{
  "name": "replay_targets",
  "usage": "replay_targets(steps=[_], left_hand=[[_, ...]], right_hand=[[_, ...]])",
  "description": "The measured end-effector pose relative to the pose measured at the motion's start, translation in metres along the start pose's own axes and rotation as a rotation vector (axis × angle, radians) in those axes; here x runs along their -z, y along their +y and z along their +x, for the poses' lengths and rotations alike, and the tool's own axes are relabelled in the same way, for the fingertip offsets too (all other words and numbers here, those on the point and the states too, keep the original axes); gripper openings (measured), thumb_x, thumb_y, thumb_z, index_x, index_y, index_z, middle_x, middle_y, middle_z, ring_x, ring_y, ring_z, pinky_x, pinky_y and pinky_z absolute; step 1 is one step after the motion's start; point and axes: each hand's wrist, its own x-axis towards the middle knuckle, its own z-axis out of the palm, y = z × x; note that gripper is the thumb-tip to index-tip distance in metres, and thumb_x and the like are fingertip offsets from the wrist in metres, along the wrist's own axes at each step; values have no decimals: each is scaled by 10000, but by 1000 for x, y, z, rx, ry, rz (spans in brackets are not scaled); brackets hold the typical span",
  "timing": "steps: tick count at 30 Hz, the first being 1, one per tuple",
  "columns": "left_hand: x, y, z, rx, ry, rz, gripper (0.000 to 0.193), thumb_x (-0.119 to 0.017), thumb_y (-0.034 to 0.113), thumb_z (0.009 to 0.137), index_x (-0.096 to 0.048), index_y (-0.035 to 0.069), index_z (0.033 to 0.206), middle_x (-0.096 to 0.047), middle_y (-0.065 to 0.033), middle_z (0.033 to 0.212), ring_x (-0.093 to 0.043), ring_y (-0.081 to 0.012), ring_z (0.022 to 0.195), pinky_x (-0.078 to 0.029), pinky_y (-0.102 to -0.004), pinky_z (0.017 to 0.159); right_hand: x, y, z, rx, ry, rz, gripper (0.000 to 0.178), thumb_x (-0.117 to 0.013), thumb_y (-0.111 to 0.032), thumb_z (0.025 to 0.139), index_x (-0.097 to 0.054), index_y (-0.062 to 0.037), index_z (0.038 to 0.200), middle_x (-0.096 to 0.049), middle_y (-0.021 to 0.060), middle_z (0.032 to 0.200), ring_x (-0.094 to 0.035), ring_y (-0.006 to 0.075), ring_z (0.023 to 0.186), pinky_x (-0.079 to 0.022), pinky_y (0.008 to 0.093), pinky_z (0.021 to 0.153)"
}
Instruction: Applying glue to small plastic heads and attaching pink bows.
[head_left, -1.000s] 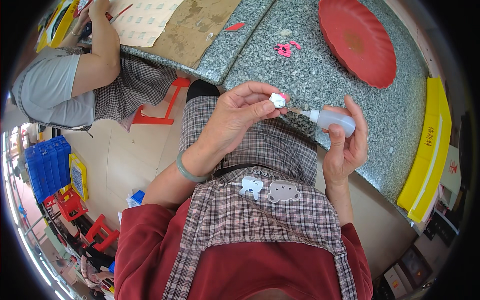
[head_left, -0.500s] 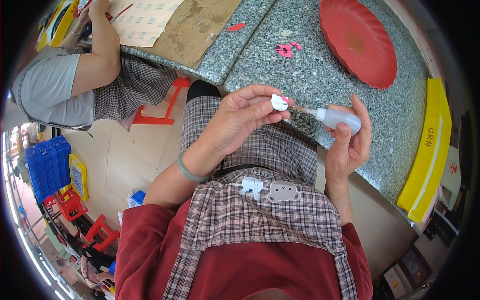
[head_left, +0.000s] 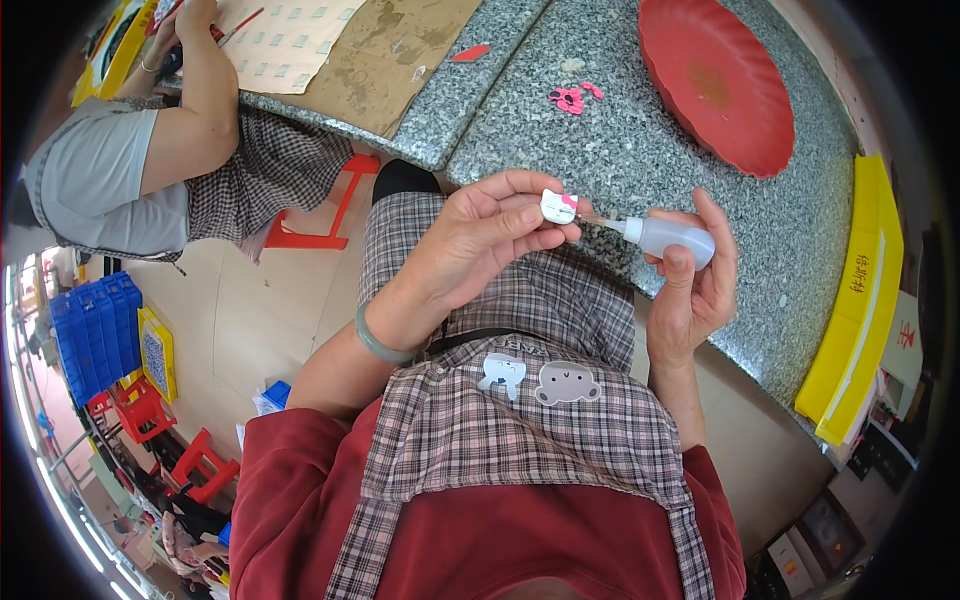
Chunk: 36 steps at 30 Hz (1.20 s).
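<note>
Between the thumb and fingers of my left hand (head_left: 490,235) is a small white cat-head charm (head_left: 556,207) with a pink bow. My right hand (head_left: 697,285) grips a translucent squeeze bottle (head_left: 672,241), lying sideways with its thin nozzle toward the charm. The nozzle tip is at or very close to the charm's face; I cannot tell whether it touches. Beyond my hands, several small pink pieces (head_left: 569,100) lie on the speckled stone table (head_left: 610,150).
A red scalloped dish (head_left: 715,80) sits at the far right of the table. A yellow bin (head_left: 855,300) borders the right edge. At the upper left, a co-worker (head_left: 130,170) sits at stained brown cardboard (head_left: 400,60), holding a thin brush. A red scrap (head_left: 470,53) lies nearby.
My right hand has shifted slightly left with the bottle, bringing the nozzle a little nearer the charm. My left hand stays almost still.
</note>
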Motion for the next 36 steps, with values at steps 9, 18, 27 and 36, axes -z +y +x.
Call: replay_targets(steps=[9,18,27,36], left_hand=[[4,-1,-1,29,-16,-48,246,-530,101,902,-533,-4,1124,-562,-240,1130,-625,-220,941,-527,-271,838],[5,1,1,16,-23,-61,250,-540,89,892,-535,-8,1122,-561,-239,1132,-625,-228,938,-528,-275,836],[4,0,1,10,-23,-20,243,-530,85,897,-536,-9,1121,-570,-232,1121,-627,-225,935,-530,-270,826],[2,5,-1,-23,14,25,235,-522,61,896,-534,-7,1121,-574,-222,1126,-631,-215,928,-531,-263,813]], right_hand=[[-1,-2,1,-10,22,-15,460,-553,-259,904,-442,25,1249,-618,134,958,-547,97,705,-447,203,609],[2,-2,0,12,28,-22,450,-551,-244,906,-443,27,1249,-617,137,966,-547,102,710,-450,209,610],[2,2,0,74,-20,-91,443,-552,-228,905,-441,30,1249,-616,145,972,-553,111,724,-459,219,625],[6,4,-2,88,-22,-119,440,-552,-222,905,-442,33,1248,-616,151,972,-556,116,741,-466,231,633]])
